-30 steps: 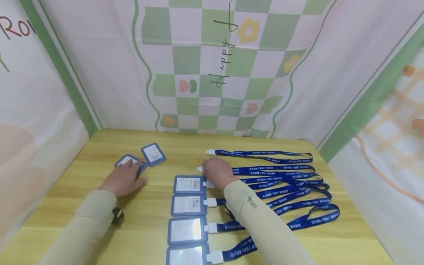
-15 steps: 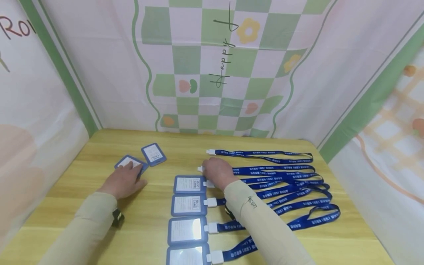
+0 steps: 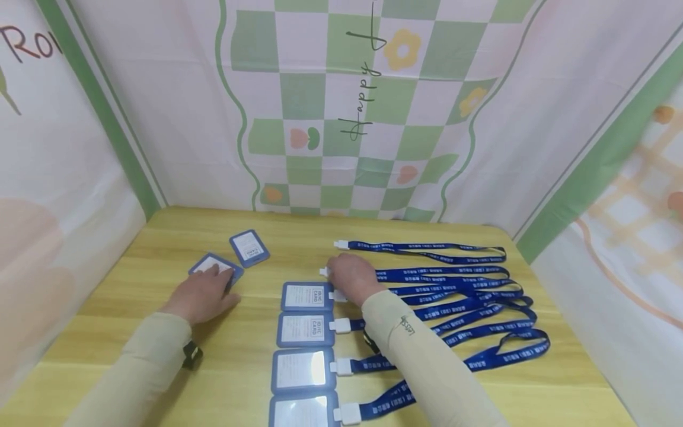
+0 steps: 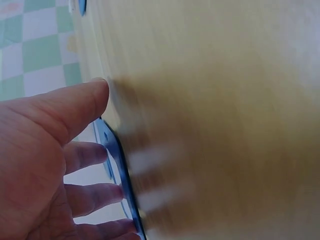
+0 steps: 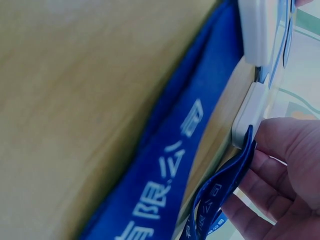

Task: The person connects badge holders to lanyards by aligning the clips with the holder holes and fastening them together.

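Note:
My left hand (image 3: 200, 296) lies over a blue-framed badge holder (image 3: 209, 260) at the table's left, its fingers spread on the face. In the left wrist view, the fingers touch the holder (image 4: 120, 155), while the thumb stands off its edge. A second loose badge holder (image 3: 248, 247) lies just beyond. On the other side, my right hand (image 3: 352, 276) pinches a navy lanyard (image 3: 397, 276) near its white clip, whose tip (image 3: 323, 272) pokes out past the fingers. The right wrist view shows thumb and fingers around the strap by a white clip (image 5: 247, 115).
Several badge holders (image 3: 304, 330) clipped to lanyards form a column down the middle, straps stretching right. One unattached lanyard (image 3: 427, 246) lies farthest back. The wooden table (image 3: 107, 308) meets a patterned cloth backdrop (image 3: 331, 148).
The badge holder under my left hand has shifted slightly right and nearer, the hand moving with it. My right hand stays in place. The view has moved a touch.

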`<state>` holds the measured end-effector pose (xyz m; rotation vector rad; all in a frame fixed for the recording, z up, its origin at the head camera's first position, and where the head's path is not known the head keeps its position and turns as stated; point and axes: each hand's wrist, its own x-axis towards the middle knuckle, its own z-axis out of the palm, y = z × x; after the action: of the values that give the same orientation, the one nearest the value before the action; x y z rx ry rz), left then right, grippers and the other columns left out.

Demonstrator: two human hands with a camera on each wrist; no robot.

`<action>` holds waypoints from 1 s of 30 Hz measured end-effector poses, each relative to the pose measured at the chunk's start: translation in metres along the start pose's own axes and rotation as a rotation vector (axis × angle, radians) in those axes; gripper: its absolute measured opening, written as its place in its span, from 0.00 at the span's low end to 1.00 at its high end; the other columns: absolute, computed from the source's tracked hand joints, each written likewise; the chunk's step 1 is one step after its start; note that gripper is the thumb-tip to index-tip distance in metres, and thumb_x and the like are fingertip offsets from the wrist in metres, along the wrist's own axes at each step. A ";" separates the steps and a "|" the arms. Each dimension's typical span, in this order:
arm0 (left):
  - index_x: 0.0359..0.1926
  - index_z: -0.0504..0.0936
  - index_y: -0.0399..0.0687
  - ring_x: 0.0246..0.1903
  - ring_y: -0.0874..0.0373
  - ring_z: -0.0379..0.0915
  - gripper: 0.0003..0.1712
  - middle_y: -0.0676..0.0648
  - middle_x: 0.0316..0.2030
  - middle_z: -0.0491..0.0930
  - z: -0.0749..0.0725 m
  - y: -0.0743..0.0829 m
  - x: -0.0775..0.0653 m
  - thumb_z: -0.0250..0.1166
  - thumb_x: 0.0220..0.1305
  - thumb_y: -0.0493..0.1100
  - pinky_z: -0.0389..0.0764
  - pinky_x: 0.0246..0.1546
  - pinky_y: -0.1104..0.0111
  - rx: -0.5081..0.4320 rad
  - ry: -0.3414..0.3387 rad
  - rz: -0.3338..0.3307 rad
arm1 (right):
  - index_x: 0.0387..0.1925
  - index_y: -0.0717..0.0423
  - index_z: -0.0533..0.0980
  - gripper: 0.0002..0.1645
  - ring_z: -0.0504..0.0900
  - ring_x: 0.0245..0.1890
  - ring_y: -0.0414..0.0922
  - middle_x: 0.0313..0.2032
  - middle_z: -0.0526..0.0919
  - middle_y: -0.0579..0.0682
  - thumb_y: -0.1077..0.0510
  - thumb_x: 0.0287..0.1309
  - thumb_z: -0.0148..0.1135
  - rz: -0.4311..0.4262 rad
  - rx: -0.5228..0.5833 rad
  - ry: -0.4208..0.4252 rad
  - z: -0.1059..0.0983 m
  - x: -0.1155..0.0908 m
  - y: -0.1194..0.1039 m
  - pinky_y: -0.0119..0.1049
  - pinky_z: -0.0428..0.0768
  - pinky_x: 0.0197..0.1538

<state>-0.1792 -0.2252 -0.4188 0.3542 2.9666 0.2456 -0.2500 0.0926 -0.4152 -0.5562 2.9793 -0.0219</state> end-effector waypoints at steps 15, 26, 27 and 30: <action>0.61 0.79 0.37 0.56 0.33 0.80 0.32 0.31 0.59 0.81 -0.001 0.021 -0.001 0.66 0.71 0.58 0.81 0.58 0.38 -0.021 -0.027 -0.026 | 0.44 0.47 0.84 0.09 0.80 0.32 0.40 0.31 0.83 0.43 0.52 0.74 0.60 0.011 0.021 -0.009 -0.002 -0.001 -0.001 0.35 0.85 0.40; 0.62 0.78 0.36 0.53 0.35 0.81 0.33 0.32 0.57 0.81 -0.001 0.031 0.002 0.66 0.70 0.58 0.83 0.56 0.41 -0.001 -0.025 0.008 | 0.45 0.48 0.85 0.09 0.80 0.32 0.40 0.32 0.83 0.43 0.52 0.74 0.60 0.018 0.036 -0.007 -0.003 -0.002 -0.002 0.35 0.85 0.40; 0.62 0.78 0.36 0.53 0.35 0.81 0.33 0.32 0.58 0.81 0.000 0.031 0.003 0.66 0.70 0.58 0.83 0.56 0.41 0.002 -0.024 0.013 | 0.45 0.48 0.85 0.09 0.80 0.32 0.40 0.32 0.83 0.43 0.52 0.74 0.60 0.018 0.035 -0.006 -0.003 -0.002 -0.002 0.35 0.85 0.40; 0.63 0.78 0.36 0.54 0.35 0.81 0.33 0.32 0.58 0.81 0.000 0.034 0.004 0.66 0.70 0.58 0.83 0.56 0.40 0.006 -0.023 0.023 | 0.45 0.48 0.85 0.09 0.80 0.32 0.40 0.32 0.83 0.43 0.52 0.74 0.61 0.017 0.033 -0.006 -0.003 -0.002 -0.002 0.35 0.85 0.40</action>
<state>-0.1751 -0.1917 -0.4133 0.3890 2.9432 0.2336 -0.2474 0.0917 -0.4122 -0.5263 2.9721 -0.0670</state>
